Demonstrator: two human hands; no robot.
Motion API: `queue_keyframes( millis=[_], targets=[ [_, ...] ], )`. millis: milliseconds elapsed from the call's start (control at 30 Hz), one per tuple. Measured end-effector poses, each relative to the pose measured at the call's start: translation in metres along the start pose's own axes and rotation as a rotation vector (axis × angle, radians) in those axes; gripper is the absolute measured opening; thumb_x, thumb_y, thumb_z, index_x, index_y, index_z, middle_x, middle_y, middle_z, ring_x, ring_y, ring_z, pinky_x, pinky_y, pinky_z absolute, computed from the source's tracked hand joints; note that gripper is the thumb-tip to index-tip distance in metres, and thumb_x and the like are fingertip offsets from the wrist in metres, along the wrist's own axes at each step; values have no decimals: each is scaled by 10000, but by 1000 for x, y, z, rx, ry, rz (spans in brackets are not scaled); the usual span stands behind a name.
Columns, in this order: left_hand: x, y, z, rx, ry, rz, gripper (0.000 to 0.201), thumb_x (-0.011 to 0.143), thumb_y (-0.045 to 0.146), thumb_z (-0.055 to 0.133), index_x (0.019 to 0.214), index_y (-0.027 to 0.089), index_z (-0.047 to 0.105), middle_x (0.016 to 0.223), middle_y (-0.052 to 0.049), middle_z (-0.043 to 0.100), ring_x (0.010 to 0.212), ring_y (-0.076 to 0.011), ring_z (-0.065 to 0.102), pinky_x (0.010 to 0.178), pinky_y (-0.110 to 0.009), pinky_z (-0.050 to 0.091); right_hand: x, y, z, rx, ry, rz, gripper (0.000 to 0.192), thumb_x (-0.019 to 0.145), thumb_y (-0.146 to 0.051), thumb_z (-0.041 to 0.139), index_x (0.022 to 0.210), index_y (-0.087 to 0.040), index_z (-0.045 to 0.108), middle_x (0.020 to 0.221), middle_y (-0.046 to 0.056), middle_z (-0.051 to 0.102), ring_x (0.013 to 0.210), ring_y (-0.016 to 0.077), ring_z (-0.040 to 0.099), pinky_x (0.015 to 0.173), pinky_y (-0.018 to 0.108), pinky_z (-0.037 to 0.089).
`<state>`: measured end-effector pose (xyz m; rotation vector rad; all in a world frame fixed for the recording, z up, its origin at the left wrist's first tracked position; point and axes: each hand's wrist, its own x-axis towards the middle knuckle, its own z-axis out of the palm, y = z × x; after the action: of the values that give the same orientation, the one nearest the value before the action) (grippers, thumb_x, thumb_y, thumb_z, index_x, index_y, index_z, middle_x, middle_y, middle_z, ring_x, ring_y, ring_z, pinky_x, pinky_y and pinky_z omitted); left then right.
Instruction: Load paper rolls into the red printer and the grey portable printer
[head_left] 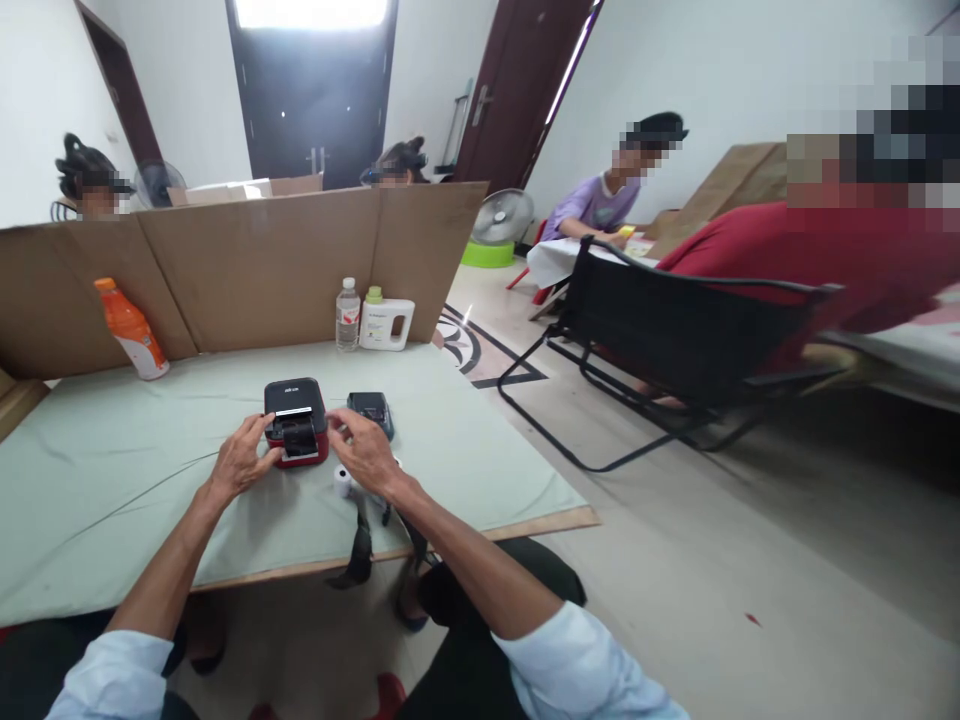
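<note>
A small black-and-red label printer (295, 390) sits on the cloth-covered table, with a dark window or opening at its front. My left hand (244, 460) grips its left side, index finger up at the side and thumb at the front corner. By the printer's right side is my right hand (364, 452), fingers slightly bent and apart; whether the fingertips touch it I cannot tell. Just beyond that hand lies a second small dark device (371, 408), partly covered. A small white roll (343, 482) stands below my right hand, and a black strap (361, 545) hangs over the table's edge.
A cardboard screen (262, 270) borders the table's far side. Before it stand an orange bottle (131, 328), a clear bottle (348, 315) and a white jug (384, 325). A black folding chair (675, 320) with a seated person is at right. Other people sit beyond.
</note>
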<state>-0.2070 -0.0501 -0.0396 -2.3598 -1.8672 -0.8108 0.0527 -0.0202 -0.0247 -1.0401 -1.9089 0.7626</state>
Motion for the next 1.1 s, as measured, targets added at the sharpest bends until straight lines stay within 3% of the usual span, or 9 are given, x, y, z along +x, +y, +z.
queue_keyframes(
  millis=[133,233,333,433,633,833,1100],
  targets=[
    [2,-3,2,0,-14,-10,659,856,283,686,1488,236,504,1454,-114,619,1260,-298,665,1063,-453,567,16,8,1,-245,-157,-31,606,893,-184,568,1498,-185,537,1317,147,686,1079,246,688,1011,402,529],
    [3,-4,7,-10,-40,-18,718,857,294,684,1533,214,456,1507,-136,588,1328,-313,627,1104,-464,537,17,14,7,-288,-266,-24,652,905,-212,570,1549,-159,484,1411,177,642,1248,290,637,1069,430,505],
    [2,-3,15,-40,-57,-22,777,869,299,670,1585,193,387,1559,-165,538,1403,-331,568,1140,-483,507,15,20,12,-247,-294,-35,727,901,-219,576,1603,-139,406,1537,191,555,1333,303,591,1123,449,472],
    [0,1,23,-66,-50,-49,810,877,258,637,1622,185,328,1591,-193,492,1406,-346,564,1144,-510,498,15,22,14,-199,-293,-43,761,895,-219,576,1627,-174,376,1514,167,588,1293,306,613,1101,454,481],
    [-6,2,27,-119,-21,-77,813,850,202,595,1620,134,344,1600,-228,473,1457,-368,511,1166,-537,478,16,12,18,-205,-301,-6,703,893,-198,543,1587,-135,450,1220,161,748,1045,291,695,960,397,515],
    [-34,-26,-13,-109,46,-110,804,837,220,571,1607,100,373,1614,-221,461,1500,-340,461,1228,-519,411,21,-23,44,-138,-355,-82,681,889,-231,563,1564,-205,480,1180,121,760,987,299,702,890,382,520],
    [-94,-91,-79,-80,92,-258,820,820,290,548,1603,103,390,1586,-197,507,1414,-332,554,1157,-489,490,39,-85,121,-133,-529,-171,647,890,-273,563,1530,-264,473,1220,86,742,1055,309,701,902,393,526]
  ],
)
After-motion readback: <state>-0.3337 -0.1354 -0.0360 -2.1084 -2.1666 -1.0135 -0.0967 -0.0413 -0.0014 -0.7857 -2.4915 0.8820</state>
